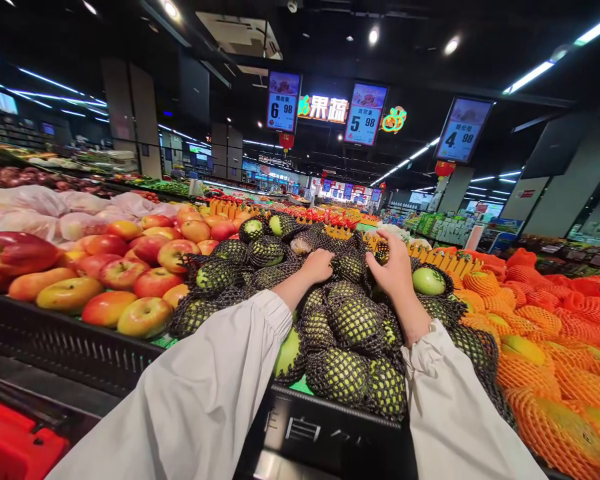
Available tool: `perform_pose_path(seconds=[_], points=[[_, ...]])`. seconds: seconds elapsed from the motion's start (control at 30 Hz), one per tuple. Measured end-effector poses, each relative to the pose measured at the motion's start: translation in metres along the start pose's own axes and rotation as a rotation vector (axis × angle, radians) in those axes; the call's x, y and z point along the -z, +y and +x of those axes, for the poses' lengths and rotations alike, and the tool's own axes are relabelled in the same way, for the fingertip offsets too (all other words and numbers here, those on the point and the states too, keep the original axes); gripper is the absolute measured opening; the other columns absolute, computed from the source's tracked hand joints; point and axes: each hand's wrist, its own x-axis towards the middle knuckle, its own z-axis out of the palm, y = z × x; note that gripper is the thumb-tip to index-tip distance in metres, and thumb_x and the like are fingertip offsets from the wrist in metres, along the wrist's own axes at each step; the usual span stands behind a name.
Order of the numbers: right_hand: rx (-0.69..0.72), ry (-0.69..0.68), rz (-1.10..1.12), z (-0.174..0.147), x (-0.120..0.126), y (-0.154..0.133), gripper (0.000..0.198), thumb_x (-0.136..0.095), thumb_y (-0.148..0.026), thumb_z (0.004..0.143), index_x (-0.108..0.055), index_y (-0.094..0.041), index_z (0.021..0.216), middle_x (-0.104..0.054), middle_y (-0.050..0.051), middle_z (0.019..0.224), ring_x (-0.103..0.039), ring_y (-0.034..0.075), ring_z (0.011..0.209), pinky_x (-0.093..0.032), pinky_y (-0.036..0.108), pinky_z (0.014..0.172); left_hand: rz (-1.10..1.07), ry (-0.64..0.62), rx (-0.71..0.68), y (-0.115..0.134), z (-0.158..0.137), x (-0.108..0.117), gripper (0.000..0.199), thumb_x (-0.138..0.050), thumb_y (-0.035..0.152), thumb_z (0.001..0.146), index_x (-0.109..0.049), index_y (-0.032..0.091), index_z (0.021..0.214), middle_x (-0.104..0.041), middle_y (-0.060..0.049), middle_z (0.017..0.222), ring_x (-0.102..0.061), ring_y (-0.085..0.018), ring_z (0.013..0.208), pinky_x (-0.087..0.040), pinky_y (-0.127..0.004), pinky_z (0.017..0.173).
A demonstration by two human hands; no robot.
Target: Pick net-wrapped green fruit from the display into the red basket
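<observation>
A heap of green apples in black foam nets (357, 317) fills the middle of the display. My left hand (319, 265) rests on the upper part of this heap, fingers curled and pressed together against the dark netting. What is in its grip, if anything, is hidden. Just right of it sits a netted green apple (350, 268). On that apple's other side is my right hand (394, 261), with thumb and fingers spread apart and nothing visible in it. A green apple partly out of its net (429, 281) lies to the right of my right hand.
Red and yellow apples (130, 273) lie at the left, in front of bagged fruit (75, 210). Orange-netted fruit (555, 373) is heaped at the right. A black display edge (330, 427) runs along the front. Something red (15, 440) stands at the lower left.
</observation>
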Motion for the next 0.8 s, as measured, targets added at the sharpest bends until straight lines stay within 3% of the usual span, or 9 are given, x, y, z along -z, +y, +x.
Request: perform_pose_path(seconds=[0.13,0.23,0.3,0.53,0.63,0.7,0.8], points=[[-0.156,0.289,-0.103,0.001,0.007,0.003,0.039,-0.051,-0.025,0.08,-0.056,-0.015,0.117,-0.063,0.015,0.119,-0.053,0.031,0.114,-0.04,0.05,0.104,-0.057,0.185,0.064,0.009,-0.002,0.013,0.052,-0.04,0.0,0.083,-0.059,0.01,0.13,-0.062,-0.012,0.136,-0.054,-0.021,0.128,-0.039,-0.032,0.114],[-0.258,0.498,-0.118,-0.001,0.011,0.002,0.043,-0.048,-0.024,0.081,-0.051,-0.014,0.123,-0.057,0.018,0.127,-0.049,0.032,0.123,-0.035,0.053,0.108,-0.096,0.312,0.142,0.019,0.006,0.026,0.048,-0.035,0.004,0.087,-0.057,0.009,0.129,-0.06,-0.013,0.136,-0.054,-0.021,0.127,-0.039,-0.033,0.114],[-0.284,0.586,-0.117,-0.002,0.011,0.001,0.047,-0.045,-0.024,0.083,-0.046,-0.014,0.129,-0.052,0.02,0.133,-0.044,0.033,0.13,-0.03,0.054,0.112,-0.12,0.324,0.179,0.026,0.017,0.033,0.042,-0.037,0.01,0.089,-0.059,0.009,0.125,-0.062,-0.014,0.132,-0.057,-0.022,0.123,-0.042,-0.035,0.11],[-0.378,0.687,-0.097,-0.006,0.01,0.001,0.05,-0.035,-0.024,0.089,-0.034,-0.013,0.138,-0.037,0.025,0.144,-0.034,0.034,0.138,-0.024,0.057,0.114,-0.166,-0.048,0.107,0.052,0.07,0.032,0.024,-0.052,0.009,0.08,-0.073,0.013,0.09,-0.076,-0.01,0.102,-0.07,-0.023,0.097,-0.053,-0.033,0.092],[-0.382,0.705,-0.088,-0.006,0.011,0.003,0.049,-0.034,-0.023,0.089,-0.034,-0.013,0.137,-0.037,0.025,0.143,-0.034,0.034,0.138,-0.025,0.056,0.114,-0.188,-0.142,0.048,0.068,0.08,0.021,0.024,-0.057,0.012,0.077,-0.073,0.011,0.094,-0.075,-0.012,0.104,-0.069,-0.025,0.099,-0.052,-0.034,0.093],[-0.386,0.704,-0.098,-0.006,0.011,0.004,0.048,-0.033,-0.023,0.089,-0.033,-0.014,0.136,-0.038,0.024,0.142,-0.035,0.034,0.137,-0.025,0.055,0.114,-0.244,-0.249,-0.077,0.08,0.082,0.01,0.043,-0.066,0.014,0.07,-0.069,0.014,0.113,-0.071,-0.009,0.118,-0.066,-0.023,0.108,-0.05,-0.03,0.097],[-0.411,0.695,-0.101,-0.006,0.011,0.004,0.048,-0.032,-0.024,0.088,-0.033,-0.016,0.136,-0.039,0.023,0.143,-0.036,0.034,0.137,-0.024,0.056,0.114,-0.32,-0.468,-0.392,0.095,0.084,-0.009,0.089,-0.079,0.015,0.053,-0.051,0.016,0.138,-0.06,-0.01,0.137,-0.058,-0.024,0.124,-0.045,-0.03,0.105]])
